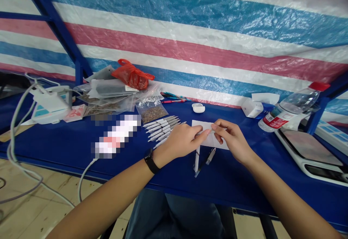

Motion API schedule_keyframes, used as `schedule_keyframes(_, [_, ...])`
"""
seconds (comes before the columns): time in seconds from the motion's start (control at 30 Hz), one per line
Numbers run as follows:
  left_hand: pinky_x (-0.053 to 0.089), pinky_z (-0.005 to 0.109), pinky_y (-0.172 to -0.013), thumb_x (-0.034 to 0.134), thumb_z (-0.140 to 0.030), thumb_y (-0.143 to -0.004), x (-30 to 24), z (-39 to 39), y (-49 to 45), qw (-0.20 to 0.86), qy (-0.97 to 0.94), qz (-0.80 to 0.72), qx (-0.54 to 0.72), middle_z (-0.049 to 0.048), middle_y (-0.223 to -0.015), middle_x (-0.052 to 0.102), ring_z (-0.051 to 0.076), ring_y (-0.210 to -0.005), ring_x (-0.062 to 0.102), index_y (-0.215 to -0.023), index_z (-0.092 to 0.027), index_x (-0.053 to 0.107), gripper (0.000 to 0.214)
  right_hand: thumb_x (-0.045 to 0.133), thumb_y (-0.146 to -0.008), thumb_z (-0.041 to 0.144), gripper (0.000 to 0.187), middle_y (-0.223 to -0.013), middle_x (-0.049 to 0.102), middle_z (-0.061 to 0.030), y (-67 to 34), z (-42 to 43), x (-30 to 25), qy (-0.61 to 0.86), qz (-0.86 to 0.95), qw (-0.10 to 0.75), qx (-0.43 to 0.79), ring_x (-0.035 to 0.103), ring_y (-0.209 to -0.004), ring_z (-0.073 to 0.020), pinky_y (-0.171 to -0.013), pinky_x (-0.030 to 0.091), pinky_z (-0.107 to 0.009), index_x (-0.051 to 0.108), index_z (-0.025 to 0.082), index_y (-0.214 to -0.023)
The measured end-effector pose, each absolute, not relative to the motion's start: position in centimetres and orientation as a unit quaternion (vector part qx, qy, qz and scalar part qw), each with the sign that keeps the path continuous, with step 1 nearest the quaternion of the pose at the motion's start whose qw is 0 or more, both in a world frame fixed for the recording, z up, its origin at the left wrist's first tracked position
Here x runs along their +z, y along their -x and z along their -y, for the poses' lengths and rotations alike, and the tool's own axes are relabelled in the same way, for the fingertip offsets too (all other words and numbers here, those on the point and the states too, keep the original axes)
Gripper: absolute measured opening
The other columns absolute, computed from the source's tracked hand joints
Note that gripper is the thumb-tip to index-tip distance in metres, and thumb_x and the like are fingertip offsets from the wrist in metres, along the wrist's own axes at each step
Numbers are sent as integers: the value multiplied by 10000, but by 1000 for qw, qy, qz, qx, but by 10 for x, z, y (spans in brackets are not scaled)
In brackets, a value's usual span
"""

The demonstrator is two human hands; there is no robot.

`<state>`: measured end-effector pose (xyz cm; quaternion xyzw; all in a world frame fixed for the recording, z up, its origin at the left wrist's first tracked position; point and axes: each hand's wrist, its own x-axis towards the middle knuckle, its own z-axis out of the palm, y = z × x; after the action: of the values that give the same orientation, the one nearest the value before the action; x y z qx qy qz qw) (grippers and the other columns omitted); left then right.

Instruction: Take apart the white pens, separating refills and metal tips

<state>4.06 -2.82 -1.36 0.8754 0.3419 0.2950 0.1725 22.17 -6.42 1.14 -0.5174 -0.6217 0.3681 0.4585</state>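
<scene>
My left hand (181, 140) and my right hand (231, 139) meet over the blue table (65, 141), both pinched on a small white pen part (210, 131) held between them. Under the hands lies a white sheet of paper (206, 125). Two pen pieces (203, 158) lie just in front of the hands. A row of several white pens (162, 126) lies to the left of my left hand. A black band sits on my left wrist.
A water bottle (292, 110) lies at the right beside a scale (310, 148). Plastic bags of small parts (151, 112), a red bag (132, 75), a white charger with cables (51, 103) and a small white dish (198, 107) stand behind. A striped tarp forms the back wall.
</scene>
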Motion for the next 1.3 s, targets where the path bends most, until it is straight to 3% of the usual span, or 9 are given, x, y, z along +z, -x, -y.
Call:
schedule_keyframes(0.43, [218,295,-551,406,-428,-1057,-15,28,-40,174,-879,-338,288,-40,-486,377,128,-456,392,-623,-210,381,486,690,-766,774,621,-502,425,44,-222,63,11,523,629,451,358,393,-485,-111,-477,362,-264,490,224,-558])
schedule_keyframes(0.7, [228,292,-552,394,-434,-1067,-15,28,-40,152,-885,-338,282,-25,-497,452,135,-470,439,-628,-203,448,499,699,-770,755,616,-498,422,48,-222,63,12,526,631,447,354,392,-483,-107,-483,362,-261,482,224,-548])
schedule_keyframes(1.3, [203,299,-552,360,-463,-1057,-17,27,-40,163,-874,-339,306,-21,-492,404,137,-469,408,-618,-215,372,505,734,-726,763,614,-484,431,42,-222,63,11,538,617,456,349,399,-468,-109,-453,343,-257,514,220,-545])
